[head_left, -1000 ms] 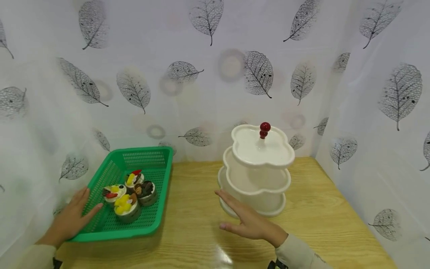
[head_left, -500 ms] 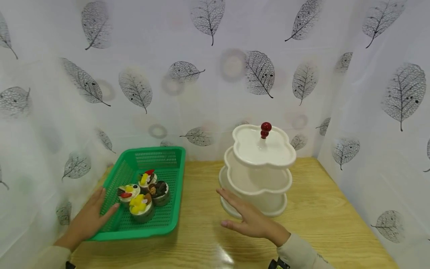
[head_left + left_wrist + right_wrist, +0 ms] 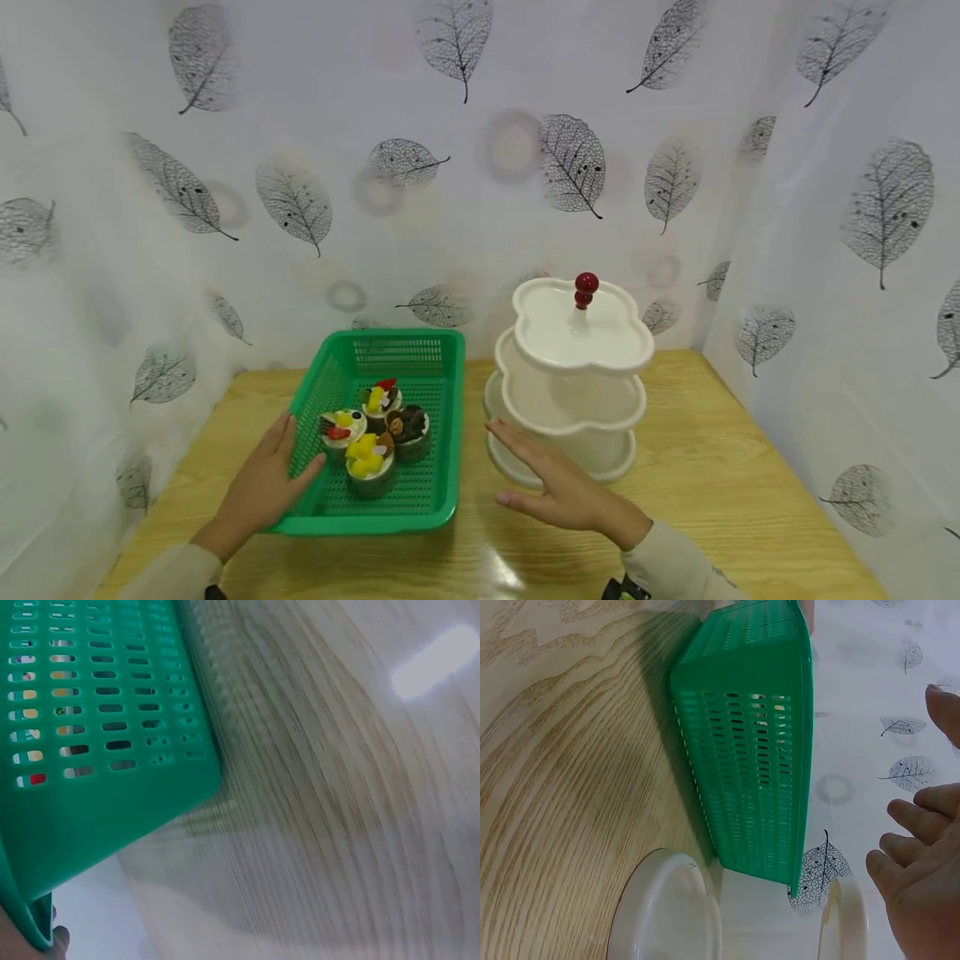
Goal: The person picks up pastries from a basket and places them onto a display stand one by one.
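Note:
A green mesh basket [image 3: 375, 525] sits on the table with several toy cupcakes [image 3: 367, 461], topped with fruit and chocolate pieces, inside. My left hand [image 3: 258, 483] lies along the basket's left rim with fingers extended and thumb over the inner side. Just a little skin and fingertips show beyond the rim in the left wrist view. To the right stands a white three-tier stand [image 3: 547, 333] with wavy-edged trays. My right hand [image 3: 562, 492] hovers in front of its lower tiers, fingers straight and thumb spread, holding nothing. In the right wrist view its palm and fingers appear apart from the basket.
A red knob [image 3: 587, 285] tops the stand. Behind and at both sides hangs a white curtain [image 3: 420, 242] printed with grey leaves. The wooden table [image 3: 720, 483] extends right of the stand and left of the basket.
The basket with its cupcakes has slid right across the table toward the stand, my left hand moving along with it. My right hand and the stand have stayed about where they were.

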A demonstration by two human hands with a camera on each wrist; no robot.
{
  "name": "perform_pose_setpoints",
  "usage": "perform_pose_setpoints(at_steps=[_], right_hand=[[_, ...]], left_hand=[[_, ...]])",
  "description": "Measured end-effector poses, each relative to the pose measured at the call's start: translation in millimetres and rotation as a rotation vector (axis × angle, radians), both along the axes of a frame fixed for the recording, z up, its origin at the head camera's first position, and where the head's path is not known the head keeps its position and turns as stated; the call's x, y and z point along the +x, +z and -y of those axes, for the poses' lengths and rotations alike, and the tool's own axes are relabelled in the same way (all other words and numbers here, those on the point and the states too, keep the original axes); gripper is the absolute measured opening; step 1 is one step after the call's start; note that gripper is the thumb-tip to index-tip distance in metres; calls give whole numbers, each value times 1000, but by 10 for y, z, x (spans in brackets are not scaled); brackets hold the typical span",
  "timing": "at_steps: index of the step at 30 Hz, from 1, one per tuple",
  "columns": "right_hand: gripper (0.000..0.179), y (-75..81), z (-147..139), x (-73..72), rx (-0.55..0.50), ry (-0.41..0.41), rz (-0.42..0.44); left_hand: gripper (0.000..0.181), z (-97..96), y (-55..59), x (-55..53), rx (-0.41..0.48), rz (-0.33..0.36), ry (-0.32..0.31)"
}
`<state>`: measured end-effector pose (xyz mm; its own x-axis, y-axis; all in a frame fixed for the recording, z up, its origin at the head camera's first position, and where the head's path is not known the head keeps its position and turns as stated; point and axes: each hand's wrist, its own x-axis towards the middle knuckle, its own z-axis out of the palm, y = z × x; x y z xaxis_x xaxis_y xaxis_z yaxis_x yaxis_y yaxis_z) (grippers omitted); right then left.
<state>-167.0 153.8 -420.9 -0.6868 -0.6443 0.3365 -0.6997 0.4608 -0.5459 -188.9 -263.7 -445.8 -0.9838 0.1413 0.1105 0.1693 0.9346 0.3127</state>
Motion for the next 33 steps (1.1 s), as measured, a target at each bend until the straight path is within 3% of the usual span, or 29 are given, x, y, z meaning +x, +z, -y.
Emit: perform_pose_setpoints(at_steps=[9,18,27,33], right_hand=[[77,8,-20,10,-2,-1,-7],[78,-1,-22,1,7,4,-16],[78,10,-9,-4,9,8,-3],[80,51,23,-26,11,-5,10]], left_hand=[[88,-354,16,41,-2,-35,0],[87,-518,1,55,2,-49,-2],[87,-469,52,64,2,-21,-71],[87,-321,126,-68,-67,-39,-166]])
